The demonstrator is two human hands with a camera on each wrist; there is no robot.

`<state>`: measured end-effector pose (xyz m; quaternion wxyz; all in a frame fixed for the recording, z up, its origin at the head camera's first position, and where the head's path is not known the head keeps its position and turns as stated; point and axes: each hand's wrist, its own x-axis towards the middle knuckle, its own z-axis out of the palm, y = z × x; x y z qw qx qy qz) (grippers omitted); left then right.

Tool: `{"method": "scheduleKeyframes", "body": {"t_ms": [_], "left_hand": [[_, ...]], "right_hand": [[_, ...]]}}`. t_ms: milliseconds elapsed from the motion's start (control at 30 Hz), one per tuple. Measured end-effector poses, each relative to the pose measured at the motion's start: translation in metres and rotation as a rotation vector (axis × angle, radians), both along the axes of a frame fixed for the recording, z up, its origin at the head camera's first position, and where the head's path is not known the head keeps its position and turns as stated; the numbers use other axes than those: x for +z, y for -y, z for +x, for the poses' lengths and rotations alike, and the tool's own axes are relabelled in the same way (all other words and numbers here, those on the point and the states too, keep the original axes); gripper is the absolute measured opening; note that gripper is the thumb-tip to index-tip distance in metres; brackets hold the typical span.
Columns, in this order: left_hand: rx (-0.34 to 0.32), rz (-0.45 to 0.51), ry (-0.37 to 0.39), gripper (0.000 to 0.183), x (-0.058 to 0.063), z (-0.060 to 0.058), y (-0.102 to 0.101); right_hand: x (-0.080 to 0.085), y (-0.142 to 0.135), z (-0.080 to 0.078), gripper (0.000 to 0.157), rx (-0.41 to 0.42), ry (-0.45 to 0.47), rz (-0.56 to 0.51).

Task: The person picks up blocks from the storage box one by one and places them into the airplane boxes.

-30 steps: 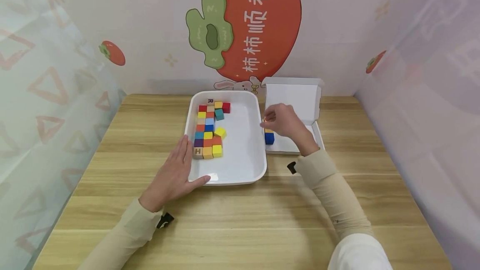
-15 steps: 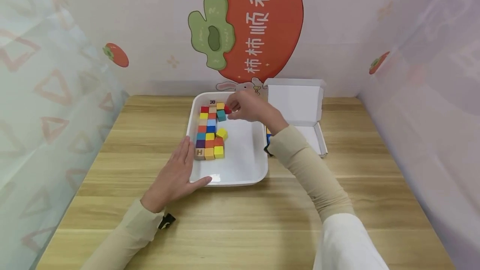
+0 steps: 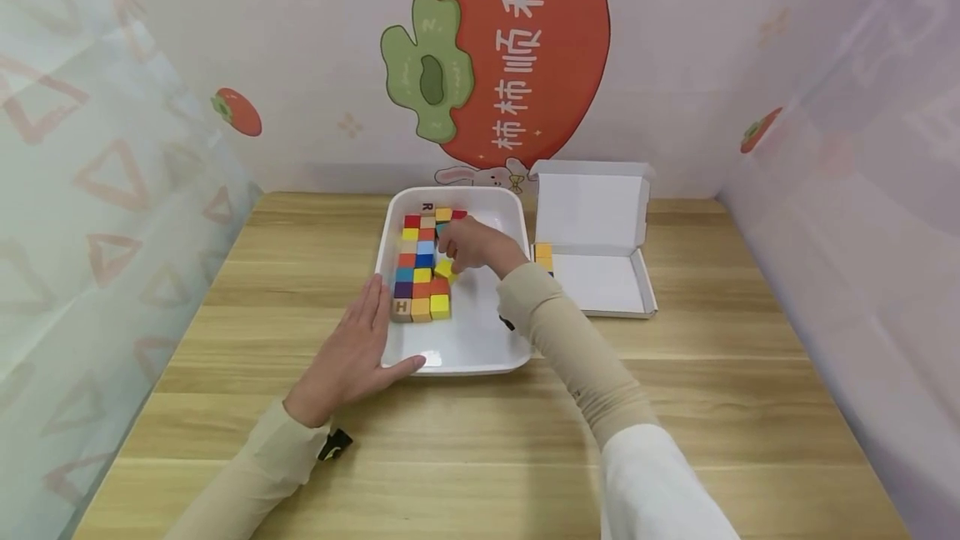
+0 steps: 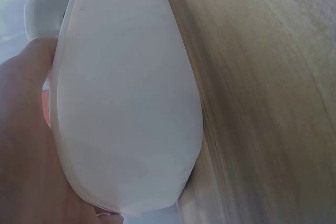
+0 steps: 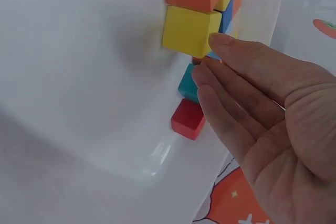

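In the head view, a white tray [image 3: 491,340] holds several coloured cubes, closely grouped along its left side. My left hand [image 3: 348,361] lies along the tray's left front corner, fingers straight and thumb spread over the front rim. The left wrist view shows this hand against the tray's outer wall [image 4: 126,87]. Inside the tray, my right hand [image 3: 476,244] is at a turned yellow cube [image 3: 445,272]. In the right wrist view its thumb tip overlaps the yellow cube [image 5: 190,30], with the other fingers extended close below. A teal cube [image 5: 189,83] and red cube [image 5: 188,119] sit by those fingertips.
An opened white cardboard box [image 3: 600,282] stands right of the tray, its lid raised at the back. Orange cubes [image 3: 543,257] line the box's left side. Both rest on a wooden table [image 3: 465,448] before a printed backdrop [image 3: 315,65].
My right hand has moved left from the box into the tray, passing the red cube and coming nearer to the yellow cube. The left hand keeps its place on the tray.
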<state>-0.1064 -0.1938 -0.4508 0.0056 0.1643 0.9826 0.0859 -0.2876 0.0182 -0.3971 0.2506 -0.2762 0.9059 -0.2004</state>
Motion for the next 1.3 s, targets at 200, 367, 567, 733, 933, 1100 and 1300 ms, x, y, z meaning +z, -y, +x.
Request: {"method": "scheduleKeyframes", "body": {"t_ms": [200, 367, 567, 733, 933, 1100, 1300], "left_hand": [[-0.004, 0.001, -0.006, 0.118, 0.000, 0.001, -0.001], [-0.004, 0.002, -0.013, 0.118, 0.000, 0.000, -0.001], [0.003, 0.004, -0.008, 0.118, -0.001, 0.001, -0.001], [0.007, -0.003, 0.007, 0.119, -0.001, 0.000, 0.000], [0.012, -0.001, 0.002, 0.119, 0.000, -0.001, -0.001], [0.001, 0.002, -0.015, 0.119, -0.002, 0.000, -0.002], [-0.001, -0.004, -0.021, 0.119, -0.001, 0.001, -0.002]], "right_hand": [[-0.010, 0.000, 0.000, 0.044, -0.018, 0.026, 0.001], [-0.014, 0.000, -0.004, 0.040, 0.006, 0.007, -0.001], [0.000, -0.003, -0.007, 0.039, 0.024, -0.059, 0.009], [0.023, -0.011, -0.006, 0.033, 0.025, -0.118, -0.012], [0.049, -0.034, 0.007, 0.033, 0.020, -0.176, -0.007], [0.058, -0.073, 0.021, 0.029, -0.024, -0.217, -0.008], [0.060, -0.129, 0.034, 0.025, -0.113, -0.247, -0.028]]}}
